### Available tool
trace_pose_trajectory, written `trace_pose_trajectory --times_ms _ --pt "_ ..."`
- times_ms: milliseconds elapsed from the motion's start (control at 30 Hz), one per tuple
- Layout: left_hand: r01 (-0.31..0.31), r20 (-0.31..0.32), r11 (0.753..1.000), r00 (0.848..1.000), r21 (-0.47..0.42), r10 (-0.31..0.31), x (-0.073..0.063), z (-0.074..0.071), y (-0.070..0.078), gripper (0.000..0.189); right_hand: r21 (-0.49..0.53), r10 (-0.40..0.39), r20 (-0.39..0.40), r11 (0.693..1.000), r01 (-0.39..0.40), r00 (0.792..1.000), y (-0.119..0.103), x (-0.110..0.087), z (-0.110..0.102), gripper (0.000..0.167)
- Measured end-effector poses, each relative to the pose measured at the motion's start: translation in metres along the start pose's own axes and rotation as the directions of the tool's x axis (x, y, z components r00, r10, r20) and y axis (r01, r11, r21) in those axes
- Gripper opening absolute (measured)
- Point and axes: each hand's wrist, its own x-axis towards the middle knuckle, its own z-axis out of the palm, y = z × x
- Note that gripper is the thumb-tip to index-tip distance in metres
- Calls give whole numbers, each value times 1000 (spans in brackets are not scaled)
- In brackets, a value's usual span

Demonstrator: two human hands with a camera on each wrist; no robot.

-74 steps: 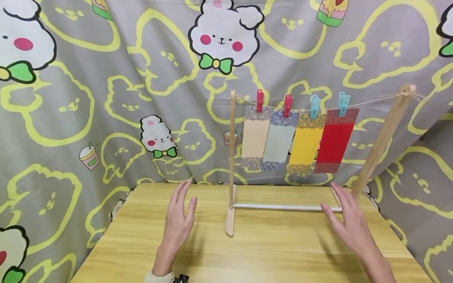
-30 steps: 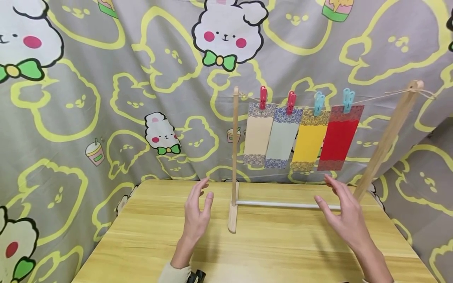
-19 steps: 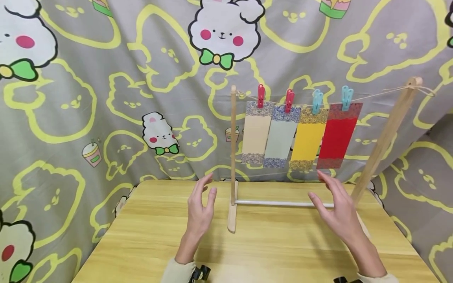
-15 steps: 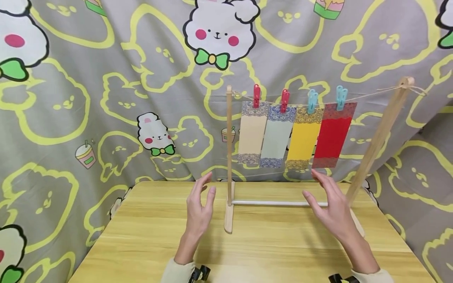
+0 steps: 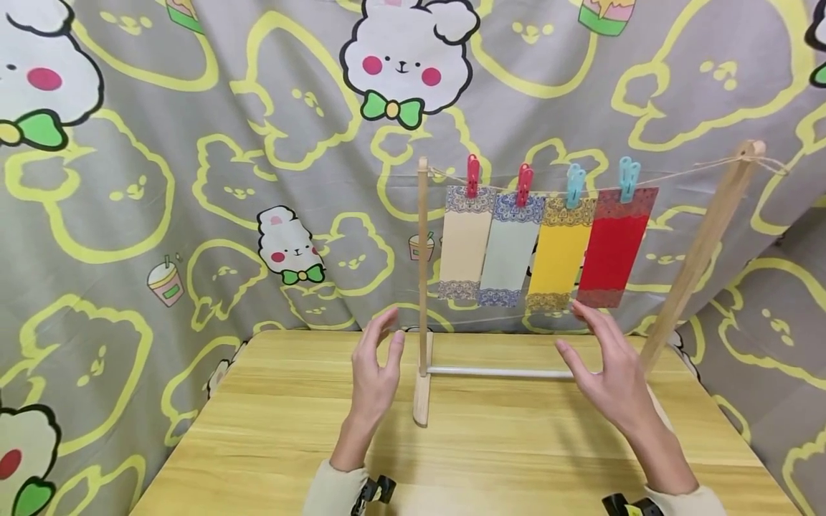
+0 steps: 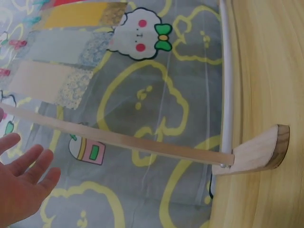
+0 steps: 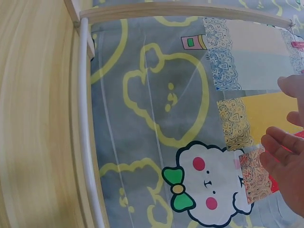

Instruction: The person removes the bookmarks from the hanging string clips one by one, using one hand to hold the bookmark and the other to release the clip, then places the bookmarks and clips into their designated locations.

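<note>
A wooden rack carries a string with clothespins, two red and two blue. From it hang a beige paper strip, a pale green strip, a yellow strip and a red strip, each with lace-patterned ends. My left hand is raised with relaxed fingers just left of the rack's left post. In front of the right side, my right hand is held up, thumb spread, its fingertips overlapping the bottoms of the yellow and red strips in the head view. Both hands hold nothing.
The rack's white crossbar runs low between the posts, above the wooden table. Its left foot points toward me, and the right post leans outward in view. A patterned grey curtain hangs close behind.
My left hand has moved right and slightly forward, closer to the left post. My right hand has shifted a little left and up toward the strips. Rack and strips stay in place.
</note>
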Motion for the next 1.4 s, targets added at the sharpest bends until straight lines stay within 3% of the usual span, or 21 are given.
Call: trace_pose_trajectory --times_ms 533,800,1033,1400 --pt "60 12 998 998 6 -60 5 12 0 35 4 -5 13 1000 5 1000 -5 6 8 72" --pt "57 23 998 998 -27 -56 14 19 5 35 5 7 42 1000 -7 999 -8 19 9 70" --pt "40 32 999 999 -38 -38 15 28 4 37 1 -40 20 999 40 999 -11 24 13 72" --pt "75 45 994 996 -81 -71 21 36 8 38 -36 -42 62 998 45 997 -13 31 11 75"
